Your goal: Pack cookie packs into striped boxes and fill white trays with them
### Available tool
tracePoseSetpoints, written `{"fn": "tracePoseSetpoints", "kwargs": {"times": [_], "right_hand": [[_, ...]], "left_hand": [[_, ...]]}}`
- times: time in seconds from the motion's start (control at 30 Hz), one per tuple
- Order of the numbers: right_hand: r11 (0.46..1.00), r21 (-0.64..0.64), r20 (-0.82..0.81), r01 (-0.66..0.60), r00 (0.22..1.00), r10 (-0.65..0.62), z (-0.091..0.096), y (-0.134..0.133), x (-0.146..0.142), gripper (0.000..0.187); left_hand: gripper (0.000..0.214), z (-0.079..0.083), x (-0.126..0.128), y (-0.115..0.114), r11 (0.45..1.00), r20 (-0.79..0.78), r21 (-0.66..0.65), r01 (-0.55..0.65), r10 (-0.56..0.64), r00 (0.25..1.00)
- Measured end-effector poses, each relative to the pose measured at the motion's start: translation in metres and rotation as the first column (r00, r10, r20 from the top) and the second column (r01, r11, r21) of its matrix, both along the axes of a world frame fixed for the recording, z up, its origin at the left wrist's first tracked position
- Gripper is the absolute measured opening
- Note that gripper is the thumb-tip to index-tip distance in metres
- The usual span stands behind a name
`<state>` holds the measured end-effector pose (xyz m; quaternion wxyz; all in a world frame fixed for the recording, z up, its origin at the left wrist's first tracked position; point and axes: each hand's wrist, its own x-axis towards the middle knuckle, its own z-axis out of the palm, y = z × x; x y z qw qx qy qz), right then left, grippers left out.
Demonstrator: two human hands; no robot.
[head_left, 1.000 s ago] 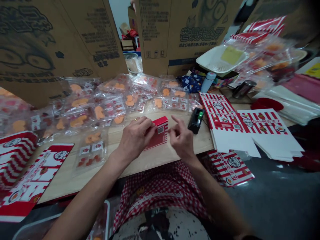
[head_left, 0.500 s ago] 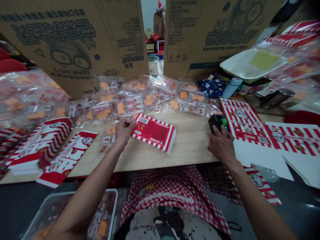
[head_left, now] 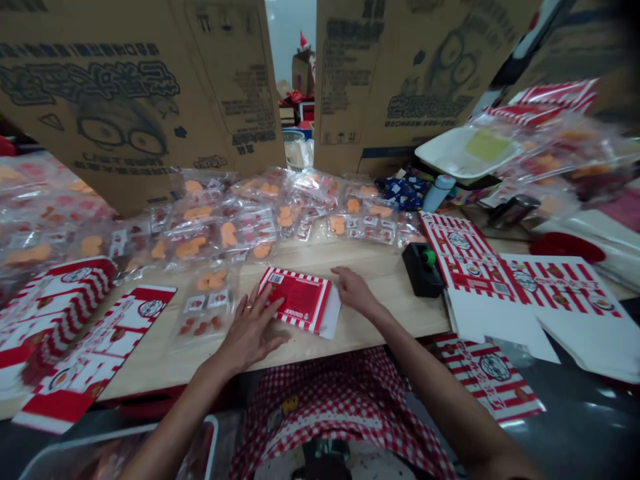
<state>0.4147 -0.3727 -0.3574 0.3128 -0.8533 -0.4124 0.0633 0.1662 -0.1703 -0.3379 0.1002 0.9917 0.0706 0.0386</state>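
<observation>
A red-and-white striped carton (head_left: 300,301) lies flat on the wooden table (head_left: 380,308) in front of me. My left hand (head_left: 250,330) rests open with fingers spread on the table, its fingertips touching the carton's left edge. My right hand (head_left: 354,291) lies flat and open against the carton's right end. A black tape dispenser (head_left: 423,269) with a green part stands to the right of my right hand, untouched.
Several clear packets of orange and red snacks (head_left: 235,227) cover the table's far side. Flat striped cartons are stacked at the right (head_left: 520,283) and the left (head_left: 60,313). Large cardboard boxes (head_left: 135,100) stand behind. A white tray (head_left: 465,150) sits at back right.
My right hand left the tape dispenser and came back to the carton's right end. My left hand let go of the carton's corner and now lies flat beside it.
</observation>
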Motion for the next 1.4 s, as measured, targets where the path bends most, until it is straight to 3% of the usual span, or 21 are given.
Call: {"fn": "tracePoseSetpoints", "kwargs": {"times": [0.2,0.3,0.37,0.43,0.5,0.57,0.63,0.7,0.83,0.97,1.07,1.17,1.3,1.4], "right_hand": [[0.975,-0.215,0.128,0.060,0.991,-0.033,0.024,0.062,0.046,0.045],[0.935,-0.340,0.213,0.100,0.977,-0.027,0.034,0.084,0.083,0.066],[0.897,-0.423,0.260,0.131,0.965,-0.019,0.037,0.091,0.107,0.088],[0.849,-0.502,0.284,0.164,0.959,-0.018,0.038,0.092,0.129,0.098],[0.807,-0.566,0.289,0.170,0.957,0.001,0.038,0.091,0.145,0.090],[0.779,-0.611,0.284,0.139,0.957,0.052,0.037,0.088,0.154,0.068],[0.763,-0.640,0.276,0.091,0.954,0.118,0.037,0.085,0.155,0.045],[0.751,-0.659,0.265,0.043,0.948,0.178,0.037,0.079,0.148,0.037],[0.736,-0.672,0.204,-0.086,0.933,0.296,0.037,0.054,0.117,0.022],[0.735,-0.654,0.122,-0.180,0.934,0.337,0.039,0.027,0.101,0.038],[0.739,-0.660,0.111,-0.136,0.955,0.275,0.042,0.022,0.110,0.045],[0.721,-0.685,0.100,-0.103,0.967,0.233,0.042,0.030,0.123,0.054],[0.690,-0.704,0.065,-0.166,0.953,0.296,0.041,0.051,0.128,0.083],[0.663,-0.718,0.036,-0.214,0.939,0.342,0.041,0.066,0.127,0.079]], "left_hand": [[0.100,0.008,0.053,0.011,0.981,-0.115,-0.049,0.189,-0.193,0.974],[0.099,0.008,0.078,0.010,0.971,-0.168,-0.113,0.211,-0.228,0.959],[0.090,0.004,0.088,0.002,0.980,-0.176,-0.136,0.148,-0.170,0.969],[0.085,-0.002,0.092,-0.011,0.989,-0.182,-0.136,0.053,-0.077,0.980],[0.082,-0.008,0.091,-0.023,0.993,-0.179,-0.118,-0.027,0.006,0.984],[0.081,-0.011,0.088,-0.028,0.990,-0.184,-0.098,-0.100,0.080,0.980],[0.079,-0.012,0.085,-0.025,0.978,-0.192,-0.080,-0.190,0.172,0.966],[0.078,-0.012,0.083,-0.015,0.962,-0.188,-0.070,-0.266,0.249,0.950],[0.079,-0.015,0.078,0.000,0.958,-0.166,-0.073,-0.277,0.262,0.951],[0.078,-0.017,0.076,0.000,0.958,-0.157,-0.065,-0.278,0.265,0.951],[0.079,-0.017,0.076,-0.002,0.958,-0.155,-0.068,-0.278,0.265,0.952],[0.079,-0.019,0.076,-0.002,0.960,-0.155,-0.063,-0.273,0.261,0.953],[0.079,-0.020,0.075,-0.001,0.964,-0.148,-0.050,-0.262,0.252,0.956],[0.074,-0.012,0.077,0.002,0.966,-0.189,-0.065,-0.252,0.236,0.953]]}}
